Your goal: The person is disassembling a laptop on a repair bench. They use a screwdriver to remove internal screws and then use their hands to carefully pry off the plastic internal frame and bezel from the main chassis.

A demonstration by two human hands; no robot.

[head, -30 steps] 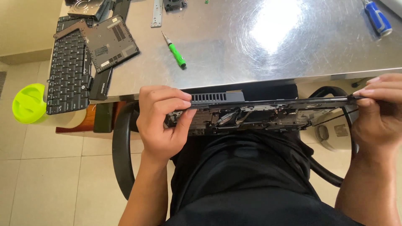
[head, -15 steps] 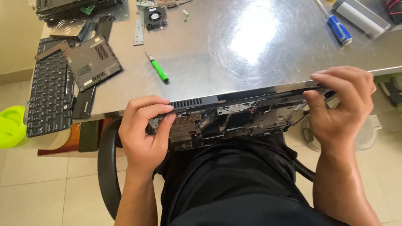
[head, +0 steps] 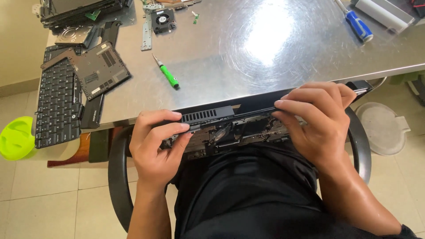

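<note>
Far left of frame: lime-green plastic bowl (head: 15, 137) on the tiled floor. Upper left, on the brushed steel table (head: 274, 66): black detached laptop keyboard (head: 57, 104), dark grey vented cover panel (head: 99, 68), green-handled screwdriver (head: 167, 73).

Centre, against the table's near edge above the lap: black opened laptop base with vent grille and exposed internals (head: 234, 126). Left hand (head: 155, 146) clamped on its left end, fingers curled over the top edge. Right hand (head: 321, 121) closed over its right part, fingertips pressed on the seam.

Best handled with even pull along the seam, thumbs braced, no twisting; cables inside likely fragile.

Upper right: blue-handled screwdriver (head: 357, 24).
</note>
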